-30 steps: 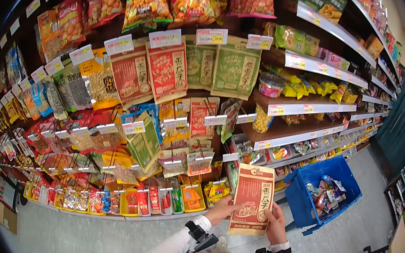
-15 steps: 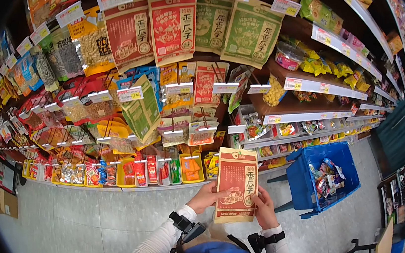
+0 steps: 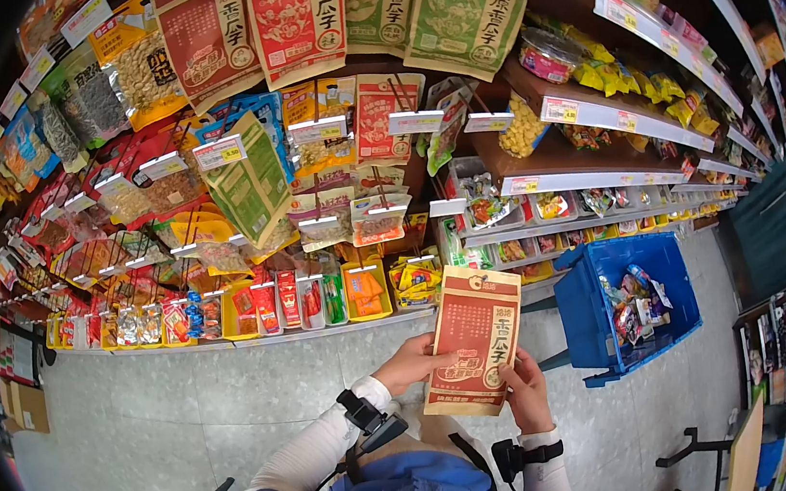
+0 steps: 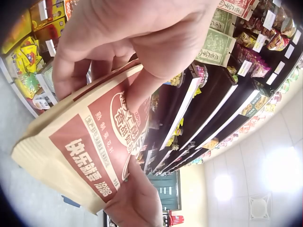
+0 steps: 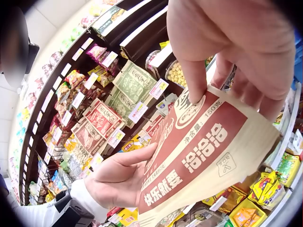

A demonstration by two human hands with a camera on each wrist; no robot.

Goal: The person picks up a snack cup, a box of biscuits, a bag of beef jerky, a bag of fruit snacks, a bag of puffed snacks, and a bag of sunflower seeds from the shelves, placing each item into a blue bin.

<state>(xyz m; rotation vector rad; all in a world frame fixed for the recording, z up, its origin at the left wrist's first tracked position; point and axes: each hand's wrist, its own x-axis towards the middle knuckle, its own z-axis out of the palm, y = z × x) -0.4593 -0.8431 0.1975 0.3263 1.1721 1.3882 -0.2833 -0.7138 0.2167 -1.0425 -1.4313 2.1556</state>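
Currently your left hand (image 3: pixel 413 363) pinches the red sunflower-seed packet (image 3: pixel 474 333) at its 9 o'clock edge and your right hand (image 3: pixel 528 392) pinches its 5 o'clock corner. The blue crate (image 3: pixel 579 310) sits at 3 o'clock. Risk: with edge-only grips, the packet could slip to the floor.

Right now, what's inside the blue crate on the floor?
Small, colourful snack packets lie piled in the blue crate; the rest of its inside shows bare blue. Anything under the pile is covered.
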